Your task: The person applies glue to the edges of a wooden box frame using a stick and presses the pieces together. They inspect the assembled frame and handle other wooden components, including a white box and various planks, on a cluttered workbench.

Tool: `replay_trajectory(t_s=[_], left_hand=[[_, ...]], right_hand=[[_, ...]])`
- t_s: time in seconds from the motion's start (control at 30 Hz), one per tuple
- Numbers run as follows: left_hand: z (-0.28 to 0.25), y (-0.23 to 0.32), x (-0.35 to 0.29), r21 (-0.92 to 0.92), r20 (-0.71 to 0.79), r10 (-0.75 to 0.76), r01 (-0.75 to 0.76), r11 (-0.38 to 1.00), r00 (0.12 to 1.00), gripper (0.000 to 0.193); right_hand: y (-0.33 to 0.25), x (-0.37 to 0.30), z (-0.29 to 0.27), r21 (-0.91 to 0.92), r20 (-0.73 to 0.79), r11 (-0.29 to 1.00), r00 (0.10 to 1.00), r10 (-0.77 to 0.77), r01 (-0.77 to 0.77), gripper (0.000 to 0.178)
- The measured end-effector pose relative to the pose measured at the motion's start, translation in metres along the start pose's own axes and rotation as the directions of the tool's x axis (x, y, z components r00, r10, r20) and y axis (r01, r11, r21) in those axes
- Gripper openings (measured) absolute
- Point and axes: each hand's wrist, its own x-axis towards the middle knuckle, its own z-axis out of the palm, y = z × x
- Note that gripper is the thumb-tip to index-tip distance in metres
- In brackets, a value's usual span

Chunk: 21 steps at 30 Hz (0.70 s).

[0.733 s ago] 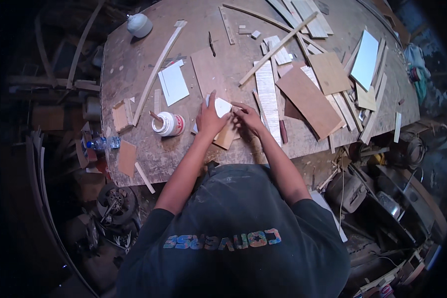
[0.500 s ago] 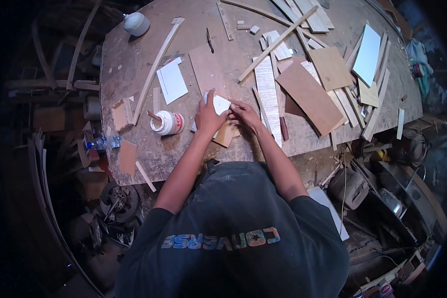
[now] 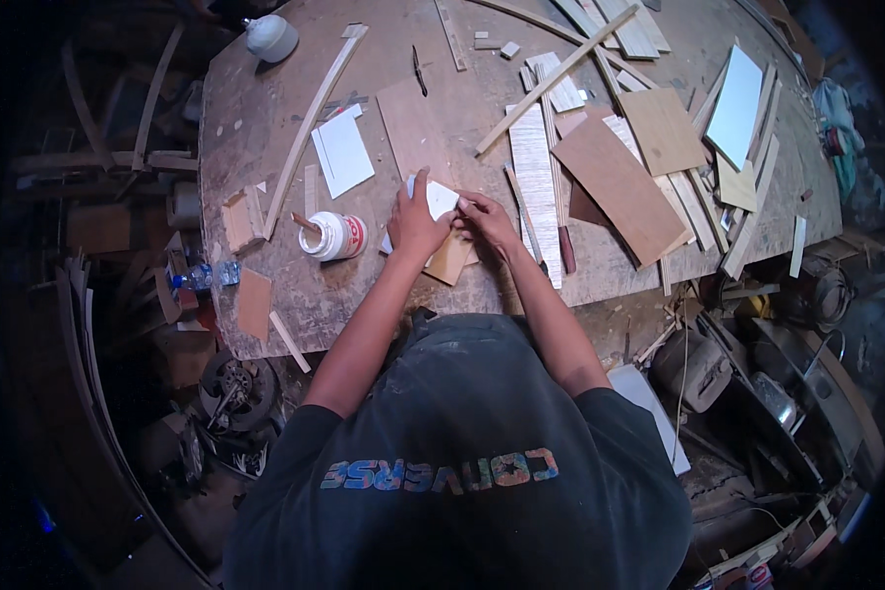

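Note:
A small white board (image 3: 443,200) lies between my two hands near the front edge of the workbench. My left hand (image 3: 418,222) grips its left side, with fingers and thumb around it. The fingertips of my right hand (image 3: 489,220) pinch at its right corner; what else they may hold is too small to make out. Beneath, a light wooden piece (image 3: 449,260) sticks out towards me, partly hidden by the left hand. A thin brown panel (image 3: 410,123) stretches away beyond the hands. Left of them stands an uncapped white jar (image 3: 336,237) with a wooden stick in it.
Panels and strips are heaped on the right, a brown board (image 3: 621,187) on top. A dark-handled tool (image 3: 567,251) lies beside my right forearm. To the left are a white panel (image 3: 343,152), a long strip (image 3: 315,133), a small wooden box (image 3: 243,220) and a plastic bottle (image 3: 206,276).
The view has shifted slightly. Both hands stay at the small white board, with only a slight change in the right fingers at its corner.

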Motion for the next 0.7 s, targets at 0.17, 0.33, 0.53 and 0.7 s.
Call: replay_trajectory(t_s=[0.17,0.33,0.53,0.7], left_hand=[[-0.0062,0.0024,0.0002,-0.068,0.063,-0.037,0.041,0.997,0.997,0.09],[-0.0075,0.0049,0.0002,-0.056,0.072,-0.058,0.062,0.997,0.996,0.089],[-0.002,-0.0001,0.0004,-0.024,0.015,-0.028,0.028,0.999,1.0,0.086],[-0.0025,0.0009,0.0,-0.017,0.011,-0.029,0.029,0.999,1.0,0.086]], right_hand=[[0.0043,0.0035,-0.0002,-0.015,-0.018,0.999,0.999,-0.031,0.031,0.034],[0.0078,0.006,0.0003,-0.015,-0.039,0.999,0.998,-0.051,0.051,0.032],[0.0061,0.0042,0.0021,-0.045,-0.017,0.995,0.996,-0.085,0.084,0.031],[0.0043,0.0032,0.0038,-0.05,-0.045,0.996,0.996,-0.072,0.07,0.032]])
